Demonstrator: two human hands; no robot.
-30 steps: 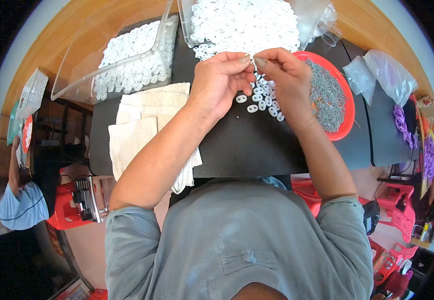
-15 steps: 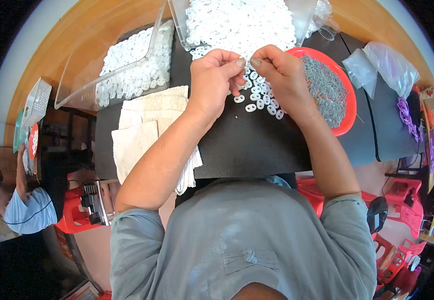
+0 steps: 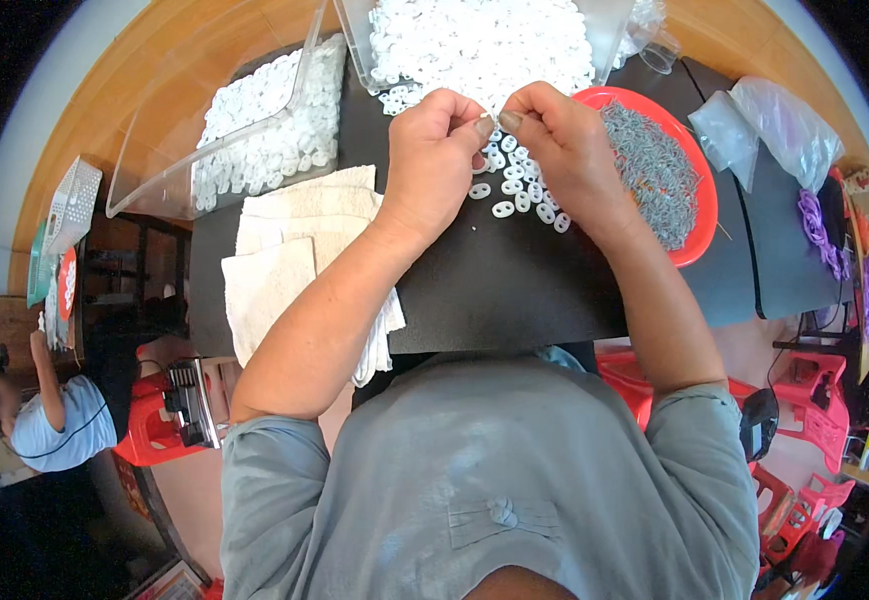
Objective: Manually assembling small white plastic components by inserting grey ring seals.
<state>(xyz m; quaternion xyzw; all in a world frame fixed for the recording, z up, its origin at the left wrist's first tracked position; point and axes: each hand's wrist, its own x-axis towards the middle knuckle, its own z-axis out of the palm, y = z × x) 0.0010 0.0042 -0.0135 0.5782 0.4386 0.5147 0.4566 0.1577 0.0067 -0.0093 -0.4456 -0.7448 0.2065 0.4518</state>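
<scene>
My left hand (image 3: 436,150) and my right hand (image 3: 562,140) meet fingertip to fingertip above the black table, each closed in a pinch. A pale speck shows where they meet, too small and covered to name. Loose white oval pieces (image 3: 503,209), each with two holes, lie scattered beneath and between my hands. Just beyond my fingers, a clear bin (image 3: 609,45) is heaped with more white pieces. By my right wrist sits a red bowl (image 3: 699,225) full of small grey slender pieces.
Folded cream cloths (image 3: 269,290) lie beside my left forearm. A tilted clear bin (image 3: 169,140) holds more white pieces at the back left. Clear plastic bags (image 3: 784,125) rest on the right side of the table (image 3: 514,290). Another person (image 3: 59,420) works at far left; red stools (image 3: 814,400) stand right.
My hands stay pinched together and shift very slightly. At far left, the other person's hand has moved lower, away from the red dish.
</scene>
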